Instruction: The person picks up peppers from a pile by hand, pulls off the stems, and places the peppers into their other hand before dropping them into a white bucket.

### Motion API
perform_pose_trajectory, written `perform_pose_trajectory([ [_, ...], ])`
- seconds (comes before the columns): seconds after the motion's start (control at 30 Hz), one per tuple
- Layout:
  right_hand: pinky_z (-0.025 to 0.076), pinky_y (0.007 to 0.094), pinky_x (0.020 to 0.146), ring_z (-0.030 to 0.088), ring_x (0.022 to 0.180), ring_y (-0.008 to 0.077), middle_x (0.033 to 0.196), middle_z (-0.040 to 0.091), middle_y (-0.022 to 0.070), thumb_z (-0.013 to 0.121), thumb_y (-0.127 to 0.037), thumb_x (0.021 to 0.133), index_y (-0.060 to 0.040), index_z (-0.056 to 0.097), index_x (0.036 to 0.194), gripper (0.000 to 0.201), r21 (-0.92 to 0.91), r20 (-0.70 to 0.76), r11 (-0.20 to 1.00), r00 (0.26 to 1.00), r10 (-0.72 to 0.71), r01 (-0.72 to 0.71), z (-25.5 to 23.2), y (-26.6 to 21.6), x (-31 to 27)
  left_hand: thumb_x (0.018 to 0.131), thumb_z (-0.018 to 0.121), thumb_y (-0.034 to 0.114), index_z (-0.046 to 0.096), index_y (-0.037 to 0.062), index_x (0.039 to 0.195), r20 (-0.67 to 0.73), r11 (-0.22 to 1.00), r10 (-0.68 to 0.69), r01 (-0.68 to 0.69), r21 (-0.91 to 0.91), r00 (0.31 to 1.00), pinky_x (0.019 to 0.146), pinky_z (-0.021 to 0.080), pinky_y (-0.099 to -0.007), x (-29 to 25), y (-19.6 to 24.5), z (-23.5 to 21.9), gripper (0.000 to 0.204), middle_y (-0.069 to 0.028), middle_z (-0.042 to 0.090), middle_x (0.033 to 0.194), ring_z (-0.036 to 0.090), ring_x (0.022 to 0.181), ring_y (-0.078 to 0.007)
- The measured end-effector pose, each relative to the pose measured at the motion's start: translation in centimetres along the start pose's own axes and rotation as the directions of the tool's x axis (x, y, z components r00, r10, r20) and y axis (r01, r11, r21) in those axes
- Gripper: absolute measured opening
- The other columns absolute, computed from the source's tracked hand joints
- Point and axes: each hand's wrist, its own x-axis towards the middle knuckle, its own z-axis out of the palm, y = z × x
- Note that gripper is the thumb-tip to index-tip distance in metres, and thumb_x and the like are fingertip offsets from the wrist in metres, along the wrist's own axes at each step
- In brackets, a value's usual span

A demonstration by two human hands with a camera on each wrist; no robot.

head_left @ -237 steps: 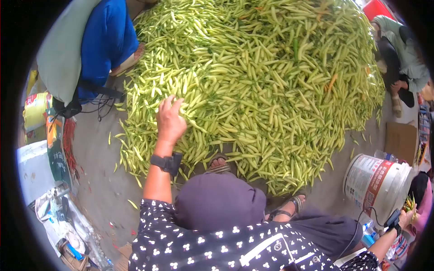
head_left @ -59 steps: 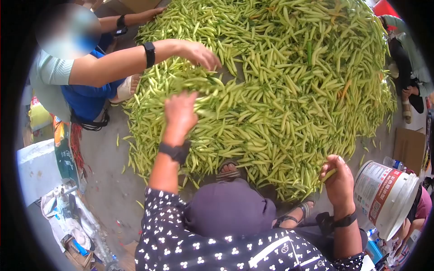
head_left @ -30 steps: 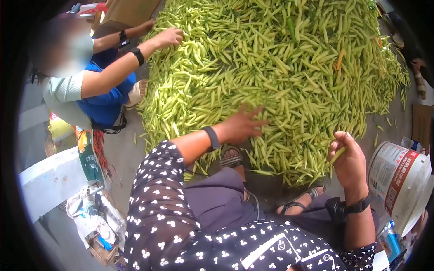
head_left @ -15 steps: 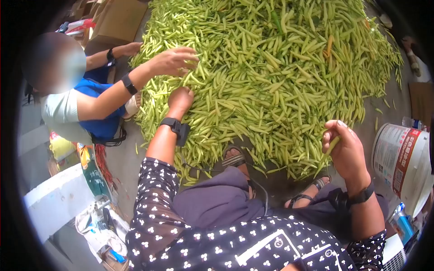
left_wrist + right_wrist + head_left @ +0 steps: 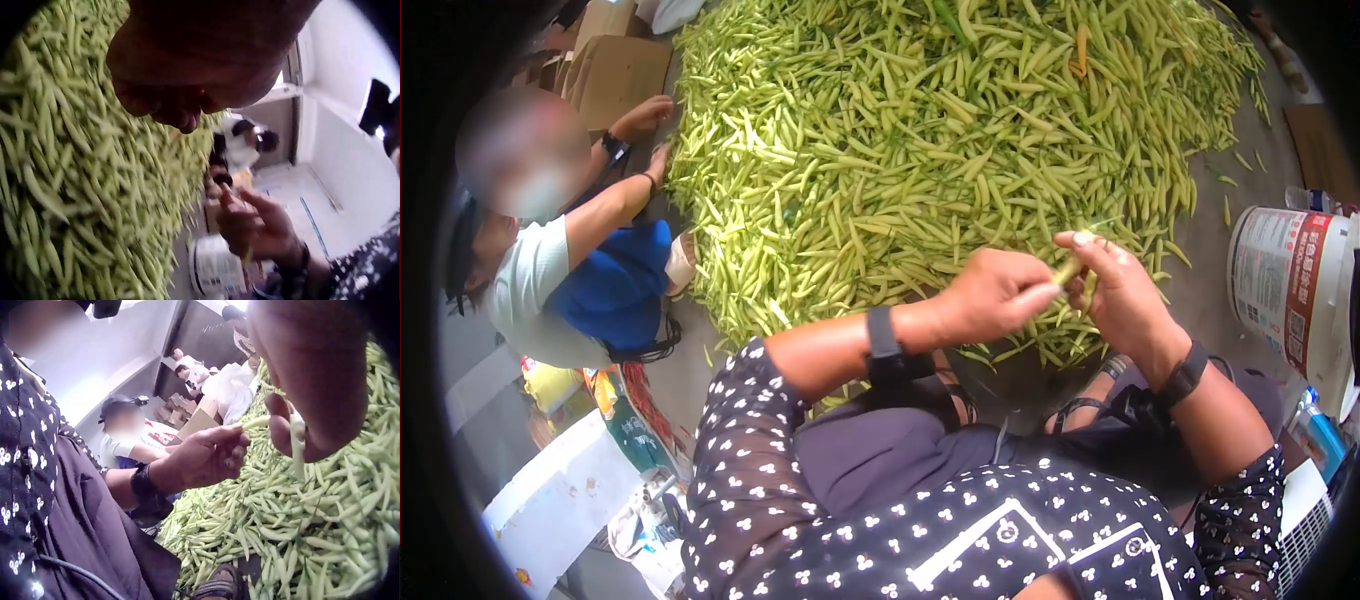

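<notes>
A broad pile of pale green chili peppers (image 5: pixel 920 170) covers the floor. Over its near edge, my left hand (image 5: pixel 1000 295) and my right hand (image 5: pixel 1122 300) meet, fingertips close together. A chili pepper (image 5: pixel 1065 270) spans the small gap between them. From the right wrist view, my left hand (image 5: pixel 209 456) pinches that pepper (image 5: pixel 255 422) by one end, its other end at the right fingers. My right hand (image 5: pixel 312 381) holds another chili pepper (image 5: pixel 297 447), pointing down from its curled fingers. The left palm partly hides its own fingertips in the left wrist view.
A white bucket (image 5: pixel 1285 300) lies tilted at the right, near a cardboard box (image 5: pixel 1320 150). Another person (image 5: pixel 550 270) crouches at the left edge of the pile. Sandaled feet (image 5: pixel 1090 395) stand at its near edge. A white board (image 5: pixel 555 500) is at lower left.
My left hand reached into the left of the pile, then came right to meet the right hand, bringing a chili pepper. The right hand turned inward. The other person's arm drew back left.
</notes>
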Motion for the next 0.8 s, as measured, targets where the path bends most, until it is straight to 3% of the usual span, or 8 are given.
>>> perform_pose_trajectory([
  [0.13, 0.039, 0.0244, 0.059, 0.050, 0.072, 0.0099, 0.080, 0.053, -0.0003, 0.054, -0.027, 0.087, -0.0088, 0.055, 0.091, 0.019, -0.081, -0.071, 0.991, 0.991, -0.112, 0.106, -1.6, 0.4, 0.5, 0.078, 0.063, 0.016, 0.062, 0.0069, 0.080, 0.049, 0.986, 0.127, -0.132, 0.098, 0.991, 0.056, 0.044, -0.0320, 1.3, -0.4, 0.9, 0.009, -0.0087, 0.058, 0.072, 0.056, 0.062, -0.0217],
  [0.2, 0.038, 0.0236, 0.057, 0.051, 0.069, 0.0101, 0.078, 0.053, 0.0003, 0.052, -0.026, 0.088, -0.0081, 0.055, 0.090, 0.018, 0.054, -0.086, 0.994, 0.992, -0.092, 0.097, -2.3, 0.0, 0.6, 0.074, 0.067, 0.020, 0.062, 0.0092, 0.090, 0.076, 0.911, 0.276, -0.286, 0.298, 0.958, 0.068, 0.046, -0.0365, 1.5, -2.3, 0.1, 0.021, -0.0100, 0.059, 0.091, 0.057, 0.080, -0.0279],
  [0.23, 0.038, 0.0233, 0.056, 0.051, 0.066, 0.0104, 0.077, 0.054, 0.0006, 0.050, -0.024, 0.088, -0.0079, 0.054, 0.090, 0.017, 0.070, -0.086, 0.993, 0.993, -0.084, 0.091, -2.3, -0.6, 0.5, 0.067, 0.072, 0.024, 0.059, 0.0146, 0.105, 0.143, 0.869, 0.178, -0.224, 0.441, 0.974, 0.088, 0.041, -0.0453, 0.9, -3.5, -0.4, 0.042, -0.0113, 0.050, 0.117, 0.048, 0.108, -0.0315],
  [0.27, 0.038, 0.0233, 0.056, 0.051, 0.066, 0.0104, 0.077, 0.054, 0.0006, 0.050, -0.024, 0.088, -0.0079, 0.054, 0.090, 0.017, 0.067, -0.079, 0.993, 0.993, -0.088, 0.093, -2.3, -1.0, 0.4, 0.067, 0.072, 0.024, 0.059, 0.0146, 0.105, 0.139, 0.866, 0.179, -0.222, 0.447, 0.974, 0.088, 0.041, -0.0453, 0.3, -4.7, -1.1, 0.042, -0.0113, 0.050, 0.117, 0.048, 0.108, -0.0315],
  [0.37, 0.038, 0.0236, 0.055, 0.051, 0.066, 0.0107, 0.077, 0.054, 0.0007, 0.049, -0.024, 0.089, -0.0077, 0.054, 0.091, 0.018, 0.071, -0.110, 0.994, 0.991, -0.080, 0.088, -2.3, -1.4, -0.1, 0.058, 0.073, 0.023, 0.054, 0.0235, 0.115, 0.272, 0.566, -0.104, -0.168, 0.807, 0.957, 0.099, 0.020, -0.0635, -2.4, -7.7, -3.1, 0.060, -0.0076, 0.029, 0.140, 0.022, 0.131, -0.0318],
  [0.53, 0.038, 0.0239, 0.055, 0.051, 0.066, 0.0113, 0.076, 0.053, 0.0010, 0.049, -0.024, 0.089, -0.0066, 0.054, 0.092, 0.019, 0.053, -0.072, 0.996, 0.995, -0.064, 0.067, -2.3, -1.1, -0.5, 0.062, 0.065, 0.016, 0.054, 0.0247, 0.116, 0.213, 0.465, -0.177, -0.109, 0.879, 0.961, 0.098, 0.022, -0.0622, -4.8, -9.1, -6.2, 0.055, -0.0042, 0.032, 0.140, 0.026, 0.129, -0.0329],
  [0.67, 0.038, 0.0238, 0.055, 0.051, 0.066, 0.0113, 0.076, 0.053, 0.0011, 0.048, -0.024, 0.090, -0.0071, 0.054, 0.092, 0.018, 0.052, -0.065, 0.997, 0.996, -0.055, 0.058, -2.1, -1.5, -0.6, 0.064, 0.059, 0.008, 0.057, 0.0233, 0.109, 0.075, 0.319, -0.105, -0.038, 0.947, 0.992, 0.096, 0.028, -0.0569, -6.5, -11.0, -9.3, 0.047, -0.0072, 0.041, 0.133, 0.035, 0.124, -0.0321],
  [0.8, 0.038, 0.0237, 0.055, 0.051, 0.066, 0.0112, 0.077, 0.053, 0.0011, 0.047, -0.023, 0.090, -0.0074, 0.054, 0.093, 0.018, 0.060, -0.077, 0.996, 0.995, -0.069, 0.073, -2.1, -1.7, -0.7, 0.065, 0.058, 0.006, 0.060, 0.0179, 0.098, -0.246, 0.354, -0.101, 0.266, 0.897, 0.964, 0.083, 0.044, -0.0429, -7.6, -10.2, -13.0, 0.035, -0.0078, 0.050, 0.118, 0.051, 0.105, -0.0297],
])
